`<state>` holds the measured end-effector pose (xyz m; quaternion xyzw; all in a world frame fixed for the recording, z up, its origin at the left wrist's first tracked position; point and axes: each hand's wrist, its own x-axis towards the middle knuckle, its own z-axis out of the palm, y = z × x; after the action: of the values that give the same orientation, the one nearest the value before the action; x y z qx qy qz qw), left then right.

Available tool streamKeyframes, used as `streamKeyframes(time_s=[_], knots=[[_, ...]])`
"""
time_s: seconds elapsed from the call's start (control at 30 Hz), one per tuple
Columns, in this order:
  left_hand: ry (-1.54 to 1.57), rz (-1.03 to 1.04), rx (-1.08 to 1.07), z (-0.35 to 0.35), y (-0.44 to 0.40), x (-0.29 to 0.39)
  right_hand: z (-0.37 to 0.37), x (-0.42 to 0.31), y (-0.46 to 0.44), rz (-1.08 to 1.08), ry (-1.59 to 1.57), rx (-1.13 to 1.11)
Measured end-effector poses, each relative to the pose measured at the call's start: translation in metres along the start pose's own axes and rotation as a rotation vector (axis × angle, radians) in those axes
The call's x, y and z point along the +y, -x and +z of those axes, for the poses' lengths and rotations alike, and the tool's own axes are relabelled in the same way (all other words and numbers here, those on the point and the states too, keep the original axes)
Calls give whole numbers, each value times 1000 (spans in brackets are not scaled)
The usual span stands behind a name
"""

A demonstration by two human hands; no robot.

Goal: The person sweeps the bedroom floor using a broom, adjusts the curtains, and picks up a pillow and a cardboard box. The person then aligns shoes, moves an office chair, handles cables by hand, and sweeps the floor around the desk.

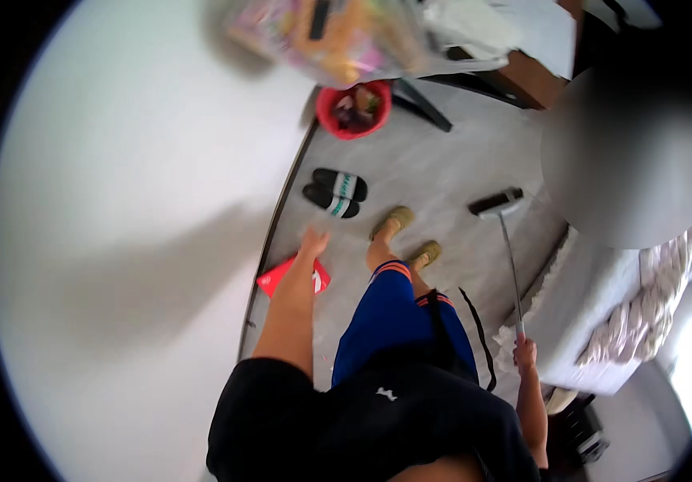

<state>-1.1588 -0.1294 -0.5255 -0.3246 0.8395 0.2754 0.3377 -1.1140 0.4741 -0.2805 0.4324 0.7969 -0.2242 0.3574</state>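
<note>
My right hand (526, 353) is wrapped round the handle of a broom (510, 261), whose dark bristled head rests on the grey floor at the right. My left hand (315, 241) is stretched out above a red box (294, 275) beside the wall, blurred, and whether its fingers are apart or closed is not clear. Just beyond that hand lie two black slippers (335, 193) with white straps.
A red bin (353, 110) with rubbish stands by the wall, below a table holding plastic bags (338, 36). The table's dark legs reach the floor. At the right is a bed (595, 305) with a crumpled cover. A grey blurred disc hides the upper right.
</note>
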Motion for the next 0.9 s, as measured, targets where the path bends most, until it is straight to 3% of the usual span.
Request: streamKeyframes(time_s=[0.03, 0.1, 0.17, 0.23, 0.37, 0.4, 0.47, 0.5, 0.53, 0.57, 0.6, 0.73, 0.9], knots=[[-47, 76, 108, 20, -3, -24, 1, -1, 11, -11, 8, 30], [211, 171, -203, -6, 41, -9, 12, 12, 13, -88, 50, 66], [552, -8, -305, -36, 95, 40, 25, 14, 1, -102, -14, 64], [647, 354, -484, -89, 149, 110, 47, 7, -36, -319, -24, 156], [394, 1018, -789, -228, 278, 270, 27, -124, -22, -241, -156, -9], [434, 1118, -919, -257, 312, 289, 45, -119, -58, -405, 1, 26], [158, 1589, -1459, -292, 344, 322, 38, -150, -41, -31, -164, -86], [34, 1738, -1769, -309, 360, 339, 50, -126, -43, -70, -143, -63], [-111, 1795, -1915, -313, 381, 364, 70, -105, -49, -108, -119, -37], [-156, 1828, -1921, -314, 391, 377, 88, -88, -48, -149, -98, -7], [-196, 1863, -1928, -314, 398, 388, 75, -84, -6, -9, -163, -134], [-196, 1972, -2033, -302, 419, 399, 149, 28, 55, 315, -322, -109], [-247, 2053, -2154, -295, 439, 420, 183, 107, 126, 369, -420, -84]])
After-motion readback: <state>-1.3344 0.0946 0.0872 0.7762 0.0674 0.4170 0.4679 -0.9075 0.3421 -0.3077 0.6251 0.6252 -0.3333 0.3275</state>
